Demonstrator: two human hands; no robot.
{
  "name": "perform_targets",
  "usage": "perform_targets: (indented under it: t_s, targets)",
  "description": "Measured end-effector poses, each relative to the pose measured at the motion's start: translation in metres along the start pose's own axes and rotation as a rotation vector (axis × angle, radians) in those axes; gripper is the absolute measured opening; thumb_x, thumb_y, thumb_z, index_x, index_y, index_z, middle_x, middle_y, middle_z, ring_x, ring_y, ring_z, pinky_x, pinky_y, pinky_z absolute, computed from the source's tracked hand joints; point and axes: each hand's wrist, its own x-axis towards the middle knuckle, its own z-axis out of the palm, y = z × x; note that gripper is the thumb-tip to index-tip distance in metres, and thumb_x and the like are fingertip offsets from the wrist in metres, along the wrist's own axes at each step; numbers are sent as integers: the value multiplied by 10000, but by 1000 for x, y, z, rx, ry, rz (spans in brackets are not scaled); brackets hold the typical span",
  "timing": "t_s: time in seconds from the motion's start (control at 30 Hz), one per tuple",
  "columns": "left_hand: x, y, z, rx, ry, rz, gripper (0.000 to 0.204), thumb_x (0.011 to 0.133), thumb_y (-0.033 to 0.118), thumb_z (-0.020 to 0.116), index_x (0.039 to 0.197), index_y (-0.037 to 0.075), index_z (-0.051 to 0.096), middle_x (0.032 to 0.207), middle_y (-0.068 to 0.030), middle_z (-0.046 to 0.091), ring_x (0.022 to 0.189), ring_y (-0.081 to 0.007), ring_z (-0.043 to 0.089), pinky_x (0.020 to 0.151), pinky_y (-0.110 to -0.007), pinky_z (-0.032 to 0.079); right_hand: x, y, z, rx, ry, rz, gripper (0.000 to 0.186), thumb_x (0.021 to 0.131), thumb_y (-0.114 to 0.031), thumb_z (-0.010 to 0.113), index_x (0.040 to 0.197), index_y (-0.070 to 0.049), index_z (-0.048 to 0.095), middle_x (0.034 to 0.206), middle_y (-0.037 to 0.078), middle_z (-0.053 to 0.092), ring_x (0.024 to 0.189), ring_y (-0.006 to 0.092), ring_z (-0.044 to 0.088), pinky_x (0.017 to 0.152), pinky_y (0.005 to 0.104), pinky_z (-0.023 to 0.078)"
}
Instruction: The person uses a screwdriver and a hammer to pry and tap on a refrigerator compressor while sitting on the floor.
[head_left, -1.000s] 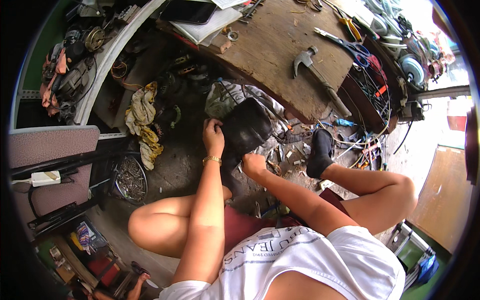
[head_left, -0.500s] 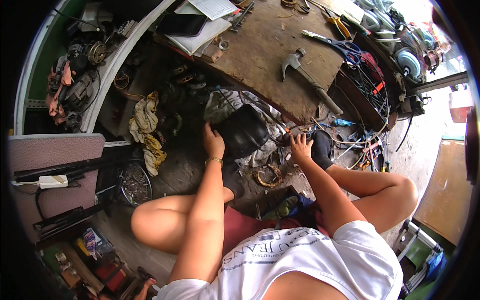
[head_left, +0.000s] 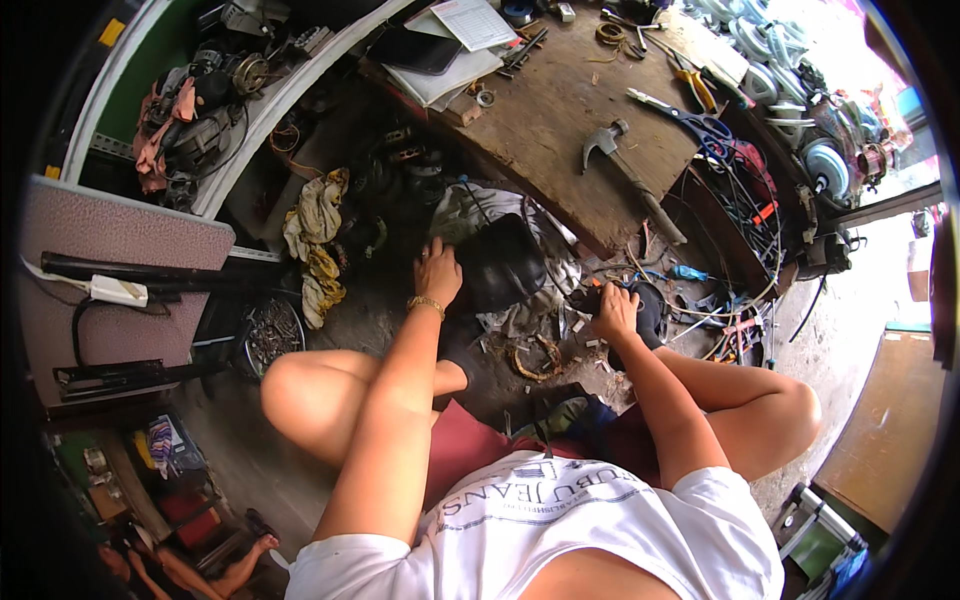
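A black rounded housing (head_left: 503, 262) lies on a crumpled pale cloth (head_left: 462, 212) on the floor between my feet. At its left side is my left hand (head_left: 437, 274), fingers slightly apart and loosely bent by its edge; whether they press on it I cannot tell. My right hand (head_left: 614, 312) is to the right of the housing, beside my dark-socked foot. Its fingers are drawn together around something small and dark, mostly hidden by the hand. A ring of brownish wound material (head_left: 540, 358) lies on the floor nearer to me.
Ahead stands a low wooden table (head_left: 540, 110) with a claw hammer (head_left: 620, 165), blue-handled scissors (head_left: 700, 128), and a phone (head_left: 415, 48). Cables and tools crowd the right. A stained rag (head_left: 318, 240) and a bowl of small metal pieces (head_left: 272, 338) are at the left.
My right hand has gone from spread fingers to closed ones and sits slightly lower. My left hand's fingers have shifted a little at the housing's edge. The whole view has shifted.
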Motion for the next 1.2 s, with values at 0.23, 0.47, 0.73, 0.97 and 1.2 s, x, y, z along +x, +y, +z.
perform_targets:
  t_s: [0.23,0.47,0.73,0.97,1.2]
  targets:
    - [-17,19,-23,76,-183,-70,570,805,234,595,1337,113,430,1460,-81,258,1372,-366,167,1042,-584,270,-68,-39,-82,472,154,257,455,696,-253,663,1017,-13,446,859,217,621,843,393,594,733,478,436]
    - [-14,17,-88,49,-209,-88,419,813,298,565,1205,149,572,1381,-89,364,1335,-375,236,1042,-558,288,-120,-96,-111,1163,269,160,499,807,-274,668,1214,-77,457,799,165,640,740,234,618,695,331,466]
    - [-13,50,-129,21,-123,38,455,807,342,604,1219,151,572,1318,-113,434,1256,-358,350,1036,-463,339,-110,-122,-98,985,135,209,492,848,-466,574,1234,-160,570,701,127,633,718,255,637,698,352,464]
    - [6,37,-106,3,-172,4,506,805,351,596,1255,124,541,1344,-132,433,1262,-353,370,1051,-448,320,-108,-129,-92,910,147,185,455,851,-451,574,1181,-137,595,847,187,641,839,357,627,737,397,474]
    - [56,18,-69,-97,-180,-122,560,805,364,588,1264,50,515,1294,-196,494,1221,-370,437,1040,-430,341,-90,-139,-100,693,206,-84,465,828,-208,593,1272,-179,459,1167,198,505,910,420,579,768,457,474]
